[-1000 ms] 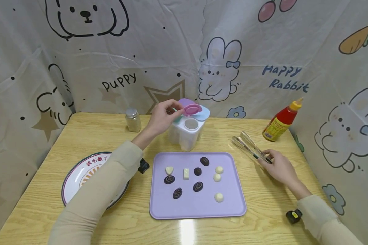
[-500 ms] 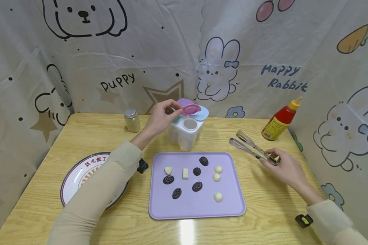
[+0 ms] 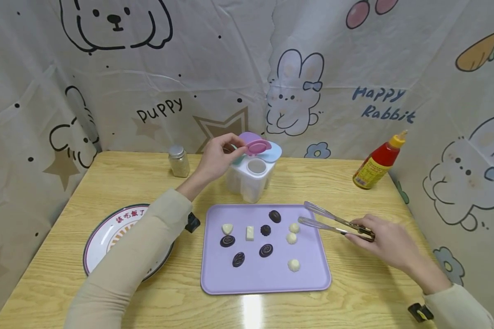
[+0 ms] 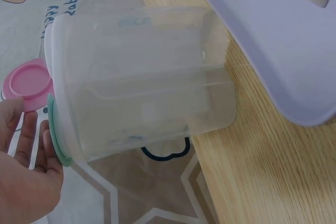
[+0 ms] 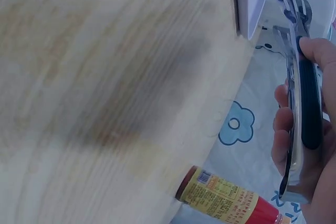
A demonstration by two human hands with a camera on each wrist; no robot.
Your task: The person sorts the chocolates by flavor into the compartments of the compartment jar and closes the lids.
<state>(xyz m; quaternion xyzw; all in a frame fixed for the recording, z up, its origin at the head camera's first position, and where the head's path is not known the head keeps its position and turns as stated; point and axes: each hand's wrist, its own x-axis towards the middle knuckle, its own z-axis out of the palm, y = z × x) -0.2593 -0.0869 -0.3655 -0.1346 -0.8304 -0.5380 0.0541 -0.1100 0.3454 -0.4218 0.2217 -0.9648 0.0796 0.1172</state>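
My left hand point(image 3: 218, 157) pinches the raised pink lid point(image 3: 258, 146) of a translucent container point(image 3: 252, 185), leaving one round opening uncovered. In the left wrist view, the fingers lie along the green lid point(image 4: 59, 135) as well. My right hand point(image 3: 389, 240) grips metal tongs point(image 5: 310, 103) with dark handle pads. The tong tips are spread and reach over the right edge of the purple tray point(image 3: 247, 283), near two white round chocolates point(image 3: 291, 238). Several dark chocolates point(image 3: 265, 250) and other white ones, including a heart point(image 3: 227, 229) and a bar point(image 3: 249, 233), lie on the tray.
A white plate point(image 3: 100, 242) with a dark rim is partly covered by the left sleeve. Behind it stands a small glass jar point(image 3: 179, 161). A red sauce bottle point(image 3: 374, 167) with a yellow cap stands at the back right. Printed cloth encloses the table's back and sides.
My right hand has brought the tongs toward me, from beside the sauce bottle to over the tray's right edge. The left hand keeps the pink lid raised.
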